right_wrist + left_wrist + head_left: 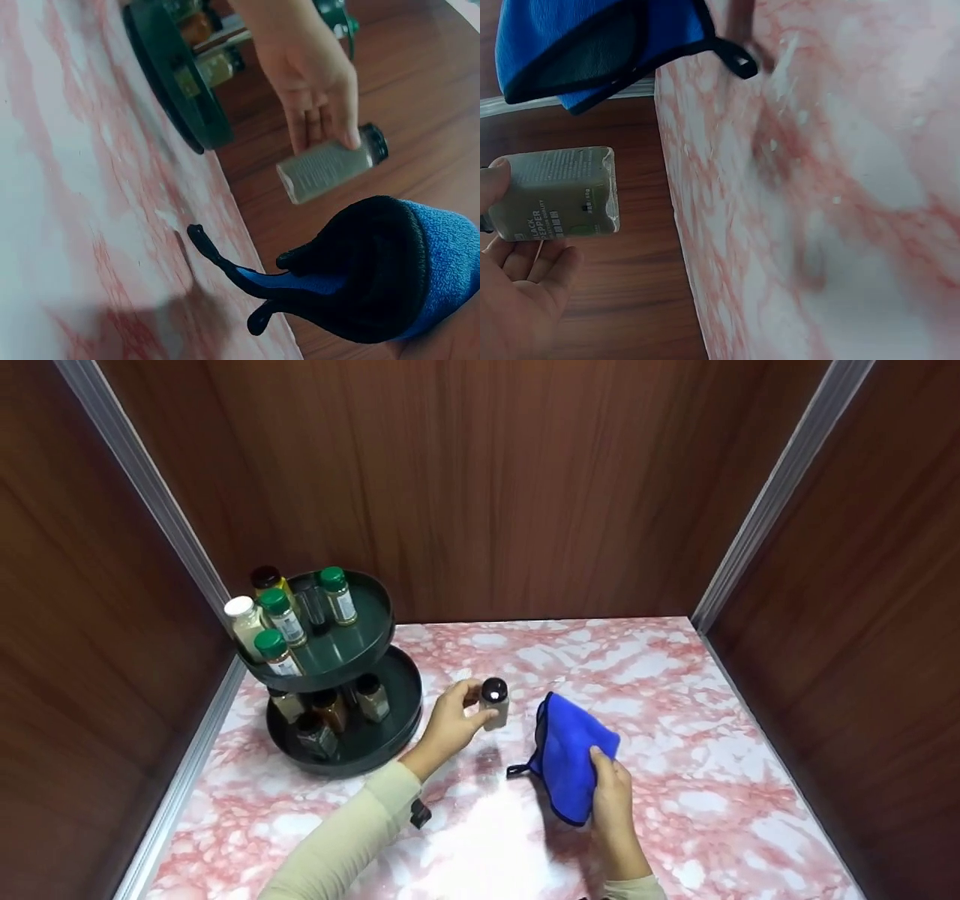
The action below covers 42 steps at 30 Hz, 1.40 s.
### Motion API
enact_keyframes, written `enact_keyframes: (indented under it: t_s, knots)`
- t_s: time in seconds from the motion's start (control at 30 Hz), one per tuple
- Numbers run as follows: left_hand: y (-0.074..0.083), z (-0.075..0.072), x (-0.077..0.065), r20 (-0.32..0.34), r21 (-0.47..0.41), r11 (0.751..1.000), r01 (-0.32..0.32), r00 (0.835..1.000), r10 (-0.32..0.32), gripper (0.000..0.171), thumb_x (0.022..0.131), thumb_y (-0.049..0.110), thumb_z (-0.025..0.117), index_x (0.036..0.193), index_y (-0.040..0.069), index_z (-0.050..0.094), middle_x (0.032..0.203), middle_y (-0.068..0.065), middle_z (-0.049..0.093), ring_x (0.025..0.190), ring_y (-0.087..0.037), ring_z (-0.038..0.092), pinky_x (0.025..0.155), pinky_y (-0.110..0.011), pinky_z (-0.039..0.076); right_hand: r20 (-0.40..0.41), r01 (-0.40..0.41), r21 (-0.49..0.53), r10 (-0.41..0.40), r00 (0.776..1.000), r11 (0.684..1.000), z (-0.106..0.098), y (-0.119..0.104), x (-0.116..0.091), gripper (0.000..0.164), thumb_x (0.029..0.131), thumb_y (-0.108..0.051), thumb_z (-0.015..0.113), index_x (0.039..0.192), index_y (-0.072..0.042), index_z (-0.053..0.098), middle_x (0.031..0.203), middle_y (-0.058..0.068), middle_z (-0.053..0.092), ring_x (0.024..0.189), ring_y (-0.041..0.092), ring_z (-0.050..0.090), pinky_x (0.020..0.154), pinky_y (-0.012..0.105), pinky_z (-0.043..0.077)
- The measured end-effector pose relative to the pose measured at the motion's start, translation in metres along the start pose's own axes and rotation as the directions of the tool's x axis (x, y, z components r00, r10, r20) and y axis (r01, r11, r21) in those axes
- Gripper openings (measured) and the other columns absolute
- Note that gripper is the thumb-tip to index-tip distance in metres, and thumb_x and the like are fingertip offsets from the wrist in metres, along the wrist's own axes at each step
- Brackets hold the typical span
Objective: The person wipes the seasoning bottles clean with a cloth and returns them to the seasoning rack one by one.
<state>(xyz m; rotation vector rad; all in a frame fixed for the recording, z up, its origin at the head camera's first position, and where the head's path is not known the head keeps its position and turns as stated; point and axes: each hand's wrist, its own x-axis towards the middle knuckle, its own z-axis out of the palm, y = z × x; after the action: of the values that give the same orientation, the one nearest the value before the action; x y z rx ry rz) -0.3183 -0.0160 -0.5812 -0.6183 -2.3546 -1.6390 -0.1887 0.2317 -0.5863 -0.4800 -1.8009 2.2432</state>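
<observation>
My left hand [450, 724] pinches a black pepper jar [494, 705] between thumb and fingers, holding it above the table. The jar [562, 195] is clear and squarish with a label and a dark cap, and greyish powder fills it. To its right, my right hand [613, 795] grips a folded blue cloth [574, 750] with black edging and a small hanging loop. A gap separates the cloth from the jar. In the right wrist view the cloth [450, 255] bulges open towards the jar [330, 171], and most of the right hand is hidden behind it.
A dark green two-tier round rack [352, 649] stands at the left, with several spice jars on both tiers. One white-capped jar [246, 622] is at its upper left edge. Wooden walls [525, 495] enclose the pink-and-white marbled table [712, 810] at the back and sides.
</observation>
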Motion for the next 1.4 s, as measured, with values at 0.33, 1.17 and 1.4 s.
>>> enact_keyframes:
  t_s: [0.33,1.17,1.4]
  knots:
    - [-0.004,0.001,-0.045,0.071,-0.020,1.000,0.012,0.997,-0.011,0.043,0.084,0.013,0.084,0.121,0.003,0.065,0.121,-0.014,0.068,0.111,-0.025,0.065,0.102,-0.046,0.052,-0.003,0.031,-0.020,-0.031,1.000,0.999,-0.001,-0.005,0.009,0.039,0.106,-0.030,0.053,0.110,0.006,0.065,0.086,0.008,0.076,0.077,0.020,0.073,0.071,0.036,0.061]
    - [-0.036,0.028,-0.102,0.157,-0.107,0.981,0.159,0.977,-0.141,0.038,0.086,0.013,0.082,0.120,0.012,0.065,0.122,-0.016,0.064,0.115,-0.026,0.065,0.103,-0.045,0.052,0.114,0.032,-0.085,-0.022,0.993,0.996,0.031,0.012,0.021,0.041,0.108,-0.028,0.050,0.119,0.009,0.065,0.093,0.010,0.077,0.078,0.015,0.072,0.072,0.030,0.059]
    - [-0.036,0.028,-0.105,0.146,-0.113,0.977,0.179,0.976,-0.162,0.042,0.084,0.011,0.082,0.122,0.008,0.064,0.122,-0.012,0.064,0.116,-0.027,0.064,0.103,-0.045,0.053,0.135,0.043,-0.129,-0.026,0.990,0.991,0.042,0.017,0.019,0.040,0.108,-0.026,0.051,0.118,0.009,0.067,0.092,0.011,0.076,0.077,0.013,0.070,0.073,0.029,0.058]
